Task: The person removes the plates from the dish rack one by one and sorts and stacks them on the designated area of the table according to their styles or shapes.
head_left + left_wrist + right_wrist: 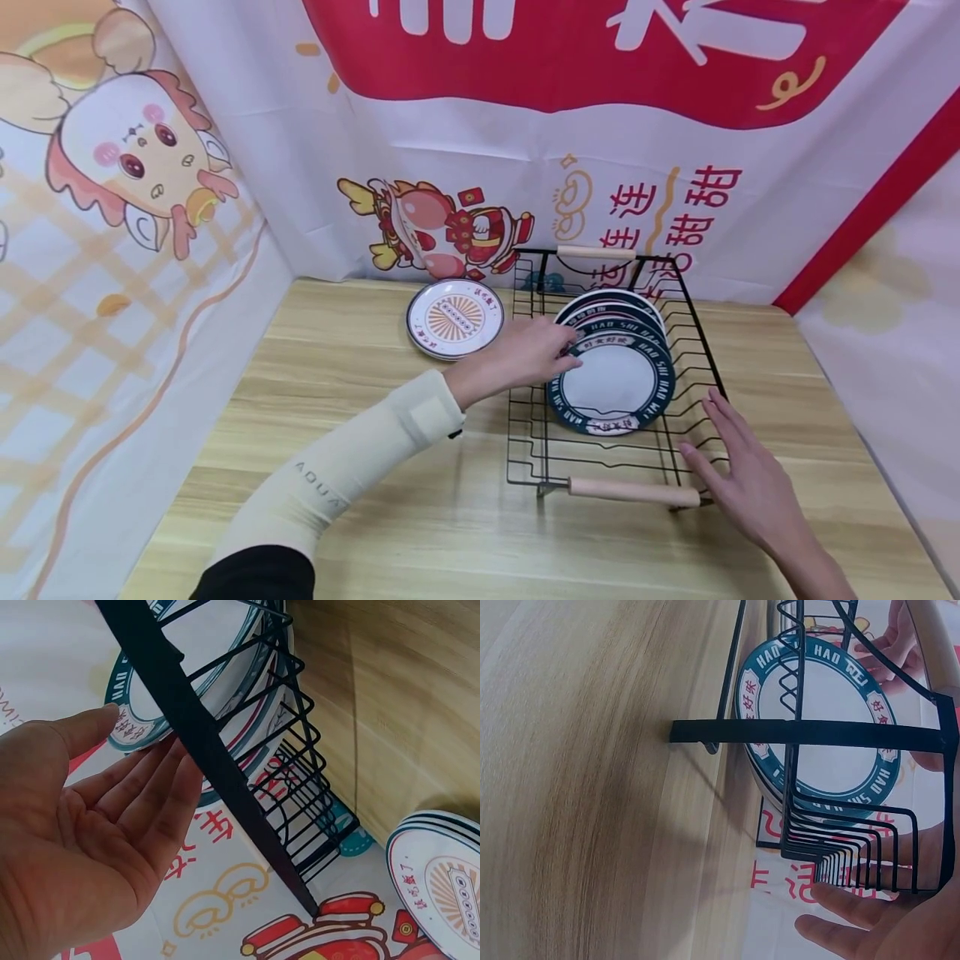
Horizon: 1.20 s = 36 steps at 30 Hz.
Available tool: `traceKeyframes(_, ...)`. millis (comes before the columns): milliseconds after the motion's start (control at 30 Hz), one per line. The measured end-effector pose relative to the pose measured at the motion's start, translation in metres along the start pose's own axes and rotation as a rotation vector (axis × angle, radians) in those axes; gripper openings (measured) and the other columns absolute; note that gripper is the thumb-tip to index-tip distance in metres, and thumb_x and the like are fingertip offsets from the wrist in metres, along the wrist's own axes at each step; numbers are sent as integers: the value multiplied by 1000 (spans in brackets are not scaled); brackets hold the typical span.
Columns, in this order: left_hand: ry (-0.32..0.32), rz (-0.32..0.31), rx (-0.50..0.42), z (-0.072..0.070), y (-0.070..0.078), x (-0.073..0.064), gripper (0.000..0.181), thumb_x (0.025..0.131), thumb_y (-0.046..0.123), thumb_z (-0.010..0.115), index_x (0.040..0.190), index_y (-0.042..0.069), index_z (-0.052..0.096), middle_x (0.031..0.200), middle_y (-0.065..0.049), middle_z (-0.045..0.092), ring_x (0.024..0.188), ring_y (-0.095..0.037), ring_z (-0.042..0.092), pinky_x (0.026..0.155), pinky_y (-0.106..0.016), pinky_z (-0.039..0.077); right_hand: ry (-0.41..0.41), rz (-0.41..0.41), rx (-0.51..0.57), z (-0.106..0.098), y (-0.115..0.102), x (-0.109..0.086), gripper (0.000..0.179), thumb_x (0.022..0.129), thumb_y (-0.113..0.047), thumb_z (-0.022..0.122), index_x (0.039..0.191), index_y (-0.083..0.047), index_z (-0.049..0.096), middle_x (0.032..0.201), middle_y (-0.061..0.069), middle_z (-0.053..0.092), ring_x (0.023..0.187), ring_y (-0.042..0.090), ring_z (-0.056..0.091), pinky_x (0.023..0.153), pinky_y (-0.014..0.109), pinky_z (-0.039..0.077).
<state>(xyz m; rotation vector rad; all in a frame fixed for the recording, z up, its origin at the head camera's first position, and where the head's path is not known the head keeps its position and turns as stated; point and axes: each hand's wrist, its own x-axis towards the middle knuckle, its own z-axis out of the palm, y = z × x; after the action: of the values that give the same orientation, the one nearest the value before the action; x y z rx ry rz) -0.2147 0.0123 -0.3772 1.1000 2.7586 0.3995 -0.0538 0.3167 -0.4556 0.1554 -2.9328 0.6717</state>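
Several plates [613, 362] stand tilted in the wire rack [633, 492], its wires apparently propping them, while the left hand [521, 356] pinches the front plate [609, 382] and the right hand [752, 477], spread, touches the rack, probably to steady it.

Head view was bright and even, wrist views were dimmer, soft shadows darkened the flat tan wood-grain tabletop [592, 787]

Can't see most of the rear plates [615, 313] behind the front plate [609, 379], right of centre, head view; lose part of the small plates [450, 896] past the left-wrist view's right edge.
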Motion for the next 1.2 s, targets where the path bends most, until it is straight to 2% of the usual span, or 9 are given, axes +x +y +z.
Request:
traceKeyframes(167,-22,-11,17,3,2,7,28,105,42,66,116,16,72,92,5,70,78,-11,64,66,-30,51,2,-1,1,1,0,1,77,104,-41,66,162,0,36,174,15,25,140,57,44,95,78,42)
traceKeyframes(300,-49,-32,-20,5,3,10,28,106,41,65,116,15,70,93,4,70,79,-12,65,67,-29,52,-8,2,-5,2,-1,1,77,104,-42,65,161,1,37,174,16,26,140,57,43,95,78,42)
traceKeyframes(467,-71,6,-72,6,2,13,32,109,36,62,128,11,67,108,-1,72,86,-11,67,71,-25,55,-5,-2,-2,1,-2,1,77,104,-41,65,161,1,37,173,16,26,136,59,46,92,78,44)
traceKeyframes(567,-82,27,-73,7,2,17,33,110,33,60,133,10,64,114,-3,72,90,-11,67,74,-24,55,6,-9,0,0,-1,1,76,104,-40,65,161,1,38,173,16,27,135,59,47,91,77,44)
traceKeyframes(767,-131,16,-51,13,4,29,39,109,31,62,141,8,61,120,-5,72,99,-13,69,81,-23,55,10,-10,-2,1,1,-1,76,104,-39,66,161,0,37,173,16,27,137,58,46,93,78,43)
traceKeyframes(867,-132,13,-57,15,5,34,40,107,30,66,141,9,63,126,-5,72,105,-12,69,84,-20,55,15,-15,0,2,3,-2,75,104,-38,67,161,0,37,173,15,28,138,57,46,94,77,42)
traceKeyframes(1000,-118,6,-71,15,5,36,38,104,30,70,137,10,68,125,-3,73,100,-10,69,80,-17,55,25,-21,5,2,4,-2,74,103,-37,67,162,-1,38,173,15,28,138,57,46,94,77,42)
traceKeyframes(1200,-81,1,-95,17,2,34,29,106,26,68,129,11,73,115,-2,75,87,-7,66,72,-18,52,25,-30,0,2,4,1,74,103,-37,67,161,-1,38,172,16,29,137,58,47,93,77,43)
